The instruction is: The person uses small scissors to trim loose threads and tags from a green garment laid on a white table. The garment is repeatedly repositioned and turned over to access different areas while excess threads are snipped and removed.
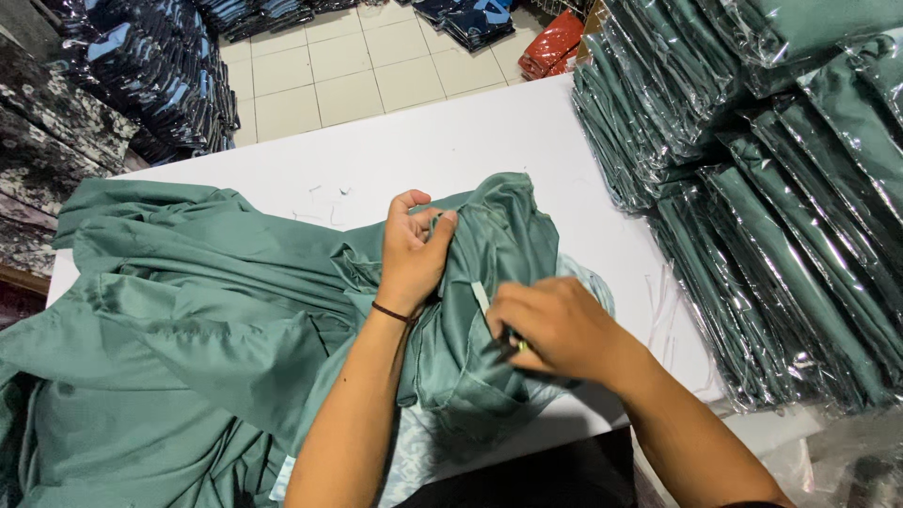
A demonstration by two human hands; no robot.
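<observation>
Green garment (pixel 499 245): being pinched by left hand (pixel 411 254) at its far edge; right hand (pixel 555 329), nearer, is clenched on a small tool beside a white tag (pixel 481 297).

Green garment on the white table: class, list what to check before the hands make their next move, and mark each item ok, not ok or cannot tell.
1. Left hand pinches the green garment at a raised fold: ok.
2. Right hand rests on the cloth beside the small white tag: ok.
3. What the right hand holds: cannot tell, only a dark tip shows.
4. Garment lies flat: not ok, it is bunched.
5. Bagged stacks stand apart from the hands: ok.
6. White table bare beyond the garment: ok.
</observation>
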